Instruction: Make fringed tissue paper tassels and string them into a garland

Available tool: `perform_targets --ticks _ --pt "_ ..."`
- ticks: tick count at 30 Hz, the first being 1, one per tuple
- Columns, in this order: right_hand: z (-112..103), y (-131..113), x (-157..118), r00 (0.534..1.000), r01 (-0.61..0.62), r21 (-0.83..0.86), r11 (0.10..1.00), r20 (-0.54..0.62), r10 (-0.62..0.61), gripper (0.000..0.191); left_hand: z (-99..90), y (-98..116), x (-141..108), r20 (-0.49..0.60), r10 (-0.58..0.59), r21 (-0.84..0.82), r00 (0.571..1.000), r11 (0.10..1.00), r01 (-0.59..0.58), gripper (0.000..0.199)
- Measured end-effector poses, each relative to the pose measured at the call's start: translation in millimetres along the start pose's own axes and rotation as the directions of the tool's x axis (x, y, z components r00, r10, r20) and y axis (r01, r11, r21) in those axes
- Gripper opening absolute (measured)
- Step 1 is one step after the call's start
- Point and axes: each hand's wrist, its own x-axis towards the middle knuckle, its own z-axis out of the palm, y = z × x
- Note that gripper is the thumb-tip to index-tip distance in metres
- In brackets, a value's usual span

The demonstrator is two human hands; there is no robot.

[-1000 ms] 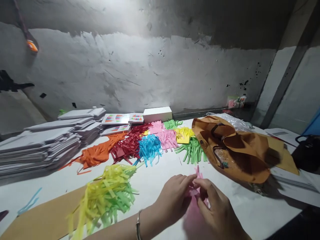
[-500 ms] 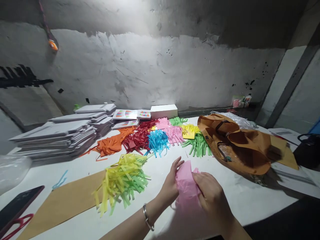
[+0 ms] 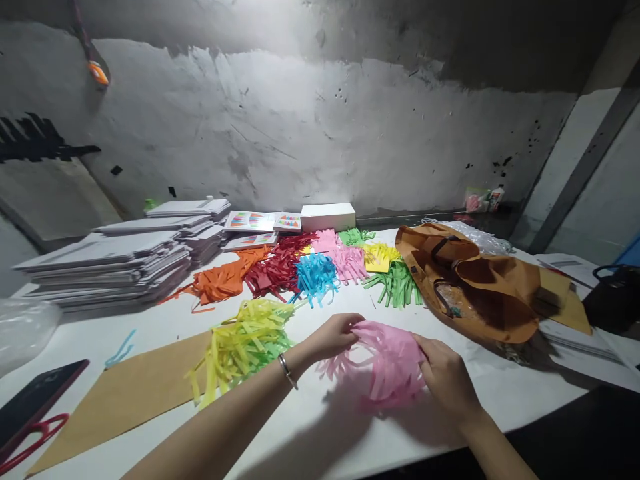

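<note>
Pink fringed tissue paper (image 3: 393, 363) hangs between my two hands over the near part of the white table, its cut strips dangling. My left hand (image 3: 337, 337) pinches its upper left edge, and a silver bangle is on that wrist. At the paper's right end, my right hand (image 3: 447, 377) is closed on the edge. To the left of my hands lies a yellow and green fringed paper bunch (image 3: 247, 343), partly over a brown card sheet (image 3: 135, 380). My left forearm covers some of both.
Fringed bunches in orange (image 3: 217, 283), red (image 3: 275, 270), blue (image 3: 316, 277), pink, yellow and green (image 3: 397, 283) lie farther back. White stacks (image 3: 110, 260) stand left, a brown bag (image 3: 480, 287) right. A phone (image 3: 43, 400) and red-handled scissors (image 3: 40, 440) are front left.
My hands have moved apart, spreading the pink paper sideways; it was bunched upright between them before. Its fringe now hangs loose. The view has shifted slightly.
</note>
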Motion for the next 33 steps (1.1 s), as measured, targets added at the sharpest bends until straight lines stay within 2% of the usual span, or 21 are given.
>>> perform_targets --ticks 5,12,14,16,18,20,22,24,27,30,33 --pt "-10.6 3.5 15.2 0.980 -0.180 0.078 0.981 0.099 0.172 0.048 -13.3 11.0 7.9 0.021 0.030 0.122 0.999 0.992 -0.032 0.020" --pt "-16.7 6.4 33.7 0.932 -0.262 0.178 0.948 0.302 0.201 0.040 -33.4 22.3 6.5 0.087 0.040 0.078 0.995 0.996 -0.047 0.027" --pt "-17.2 5.9 36.4 0.926 -0.247 0.158 0.956 0.329 0.185 0.037 -38.5 22.0 3.9 0.145 0.021 0.047 0.989 0.998 -0.028 0.040" --pt "-17.3 2.6 39.1 0.932 -0.211 0.108 0.971 0.320 0.167 0.035 -40.5 22.3 0.7 0.217 -0.008 0.023 0.976 1.000 0.003 0.073" --pt "-16.6 -4.4 42.0 0.948 -0.154 0.030 0.988 0.286 0.139 0.033 -36.5 25.2 -2.9 0.244 -0.029 0.011 0.969 1.000 0.027 0.099" --pt "-14.9 -15.2 44.8 0.963 -0.084 -0.068 0.994 0.249 0.098 0.031 -24.2 30.8 -6.4 0.176 0.014 0.030 0.984 0.999 -0.019 0.107" --pt "-12.5 -28.5 47.5 0.973 -0.012 -0.163 0.986 0.228 0.049 0.026 -4.3 37.2 -9.1 0.068 0.126 0.087 0.990 0.987 -0.132 0.108" --pt "-9.9 -41.9 49.7 0.975 0.056 -0.238 0.970 0.220 -0.002 0.020 18.9 41.4 -10.1 -0.026 0.232 0.163 0.972 0.960 -0.225 0.103" --pt "-6.5 -56.6 51.5 0.976 0.122 -0.312 0.942 0.209 -0.057 0.020 47.2 40.0 -6.2 -0.176 0.313 0.247 0.933 0.932 -0.266 0.090" --pt "-4.2 -62.5 49.5 0.976 0.154 -0.328 0.932 0.197 -0.092 0.023 57.1 29.7 4.4 -0.292 0.354 0.254 0.888 0.924 -0.285 0.080" --pt "-3.5 -63.4 43.6 0.975 0.168 -0.287 0.943 0.187 -0.117 0.023 52.7 14.7 17.2 -0.292 0.350 0.219 0.890 0.930 -0.294 0.079"
